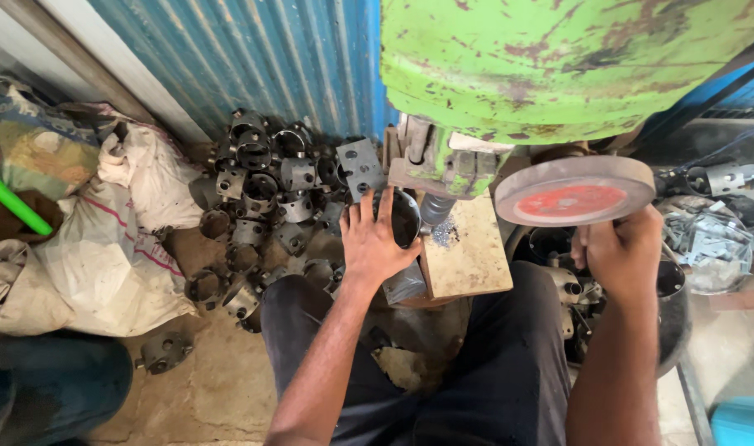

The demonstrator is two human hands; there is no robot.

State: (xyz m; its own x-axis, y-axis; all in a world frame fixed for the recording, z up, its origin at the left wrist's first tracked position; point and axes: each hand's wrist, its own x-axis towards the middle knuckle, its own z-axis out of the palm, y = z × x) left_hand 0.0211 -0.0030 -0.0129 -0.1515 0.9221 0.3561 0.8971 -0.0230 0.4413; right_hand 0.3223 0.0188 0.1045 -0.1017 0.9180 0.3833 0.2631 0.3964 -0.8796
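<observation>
left hand [375, 239] has its fingers wrapped round a dark metal ring part [405, 218] right under the green press [550, 66], right hand [621, 248] gripping the handwheel [573, 192], so I'd say one early turn could pinch those fingers.

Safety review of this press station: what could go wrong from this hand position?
1. The left hand holds the dark round metal housing right beside the grey spindle of the green, rust-marked machine; its fingers could likely get pinched or cut.
2. The right hand grips just under the round red-faced metal wheel, so knuckles may get struck.
3. Metal chips lie on the worn wooden block; the housing might seat unevenly and slip.
</observation>
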